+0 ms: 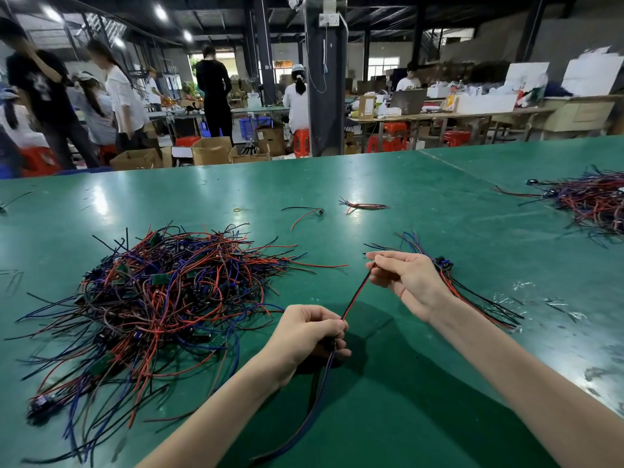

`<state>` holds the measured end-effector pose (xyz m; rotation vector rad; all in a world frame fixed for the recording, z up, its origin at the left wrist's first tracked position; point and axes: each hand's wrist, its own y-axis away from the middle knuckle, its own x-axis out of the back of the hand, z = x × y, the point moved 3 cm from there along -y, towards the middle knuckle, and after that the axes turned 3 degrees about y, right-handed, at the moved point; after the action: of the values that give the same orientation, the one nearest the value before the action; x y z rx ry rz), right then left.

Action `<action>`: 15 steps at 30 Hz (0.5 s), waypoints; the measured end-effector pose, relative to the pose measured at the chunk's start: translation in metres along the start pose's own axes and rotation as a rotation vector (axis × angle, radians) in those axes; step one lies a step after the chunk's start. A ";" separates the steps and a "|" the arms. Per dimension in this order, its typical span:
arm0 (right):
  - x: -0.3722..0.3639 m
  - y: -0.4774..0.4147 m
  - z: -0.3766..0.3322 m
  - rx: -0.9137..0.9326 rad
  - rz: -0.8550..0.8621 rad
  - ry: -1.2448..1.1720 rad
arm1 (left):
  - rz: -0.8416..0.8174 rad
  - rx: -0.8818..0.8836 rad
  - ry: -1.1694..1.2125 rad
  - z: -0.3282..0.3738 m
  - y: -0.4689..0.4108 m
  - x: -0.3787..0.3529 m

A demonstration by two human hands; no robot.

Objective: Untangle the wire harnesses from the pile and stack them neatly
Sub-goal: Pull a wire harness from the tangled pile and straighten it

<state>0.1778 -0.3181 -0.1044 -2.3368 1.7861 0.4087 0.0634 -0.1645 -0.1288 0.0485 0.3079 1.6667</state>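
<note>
Fingers of my left hand (310, 336) are curled tight and pinch one harness (356, 294) near its lower end, while the thumb and forefinger of my right hand (405, 282) pinch the same harness at its upper end, the other right fingers loosely bent behind them. Between the two pinches the harness runs as a taut, straight pair of thin wires, one red and one black, slanting up from left to right above the green table (422, 417). Below my left fist its other wires, blue and black, hang out of the grip and trail toward me over the table edge; a dark lump sits inside my left fingers, though I cannot tell what it is. To the left of both hands lies the pile (162, 298), a loose tangle of red, blue, purple and black wires with small green boards showing among them, its nearest strands reaching almost to my left wrist. Just behind and under my right hand lies the stack (479, 302), harnesses laid side by side, with a blue connector (444, 263) at the middle and wires fanning out both ways. A far heap (594, 201) of wires sits well apart at the right edge.
</note>
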 end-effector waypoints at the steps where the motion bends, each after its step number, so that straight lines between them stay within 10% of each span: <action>1: -0.001 0.001 0.000 -0.014 -0.004 -0.029 | -0.001 -0.003 0.003 0.000 0.000 0.000; 15: -0.002 0.004 0.005 -0.232 -0.094 -0.182 | -0.005 -0.027 -0.028 -0.001 0.001 0.001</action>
<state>0.1728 -0.3155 -0.1082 -2.4293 1.6138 0.8252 0.0625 -0.1637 -0.1296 0.0508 0.2645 1.6630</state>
